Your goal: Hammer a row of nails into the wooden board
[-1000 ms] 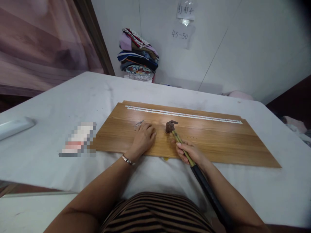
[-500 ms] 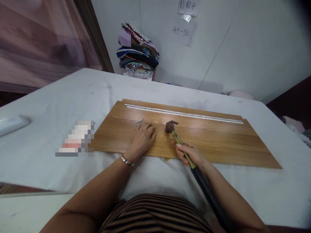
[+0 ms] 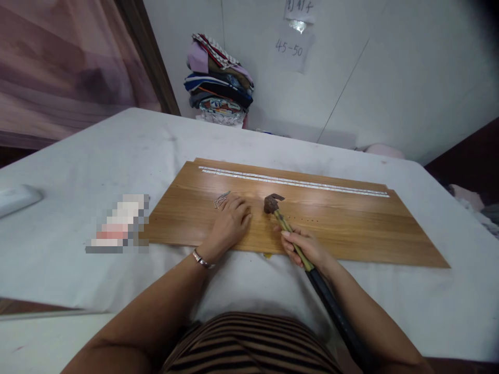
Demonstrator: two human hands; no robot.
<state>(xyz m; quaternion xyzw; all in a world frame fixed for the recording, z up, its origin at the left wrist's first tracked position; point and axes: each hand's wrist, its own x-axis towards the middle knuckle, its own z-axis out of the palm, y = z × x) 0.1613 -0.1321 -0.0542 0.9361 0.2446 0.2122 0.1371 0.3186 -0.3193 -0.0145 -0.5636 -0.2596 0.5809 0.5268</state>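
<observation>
Hammer, held one-handed over a wooden board

One hammer [image 3: 317, 283] is clasped in my right hand [image 3: 310, 244], the fingers wrapped around the yellowish neck of its handle; the black length runs back beside my forearm. Its single rusty head lies ahead and slightly left of that grip, over the board; contact with the wood cannot be told. My left hand [image 3: 232, 221], one of two shown, lies palm down to the left of the hammer head, its fingers close together; whether they pinch anything I cannot tell. One bracelet [image 3: 201, 259] circles the left wrist.

Several loose nails [image 3: 222, 199] overlap just beyond the left fingertips, too crossed to count. One row of dark marks [image 3: 312, 220], too small to number, lies just ahead and right of my right grip. Two marked strips [image 3: 273, 177] run side by side beyond both hands, near the far edge.

Edges and room: one wooden board [image 3: 370, 228] has its near edge beneath my right hand and left wrist. Rightward of the grip, plain wood grain extends well out to a slanting end; a broad band of it separates hammer head from strips. White table [image 3: 460, 234] surface borders the board all round.
</observation>
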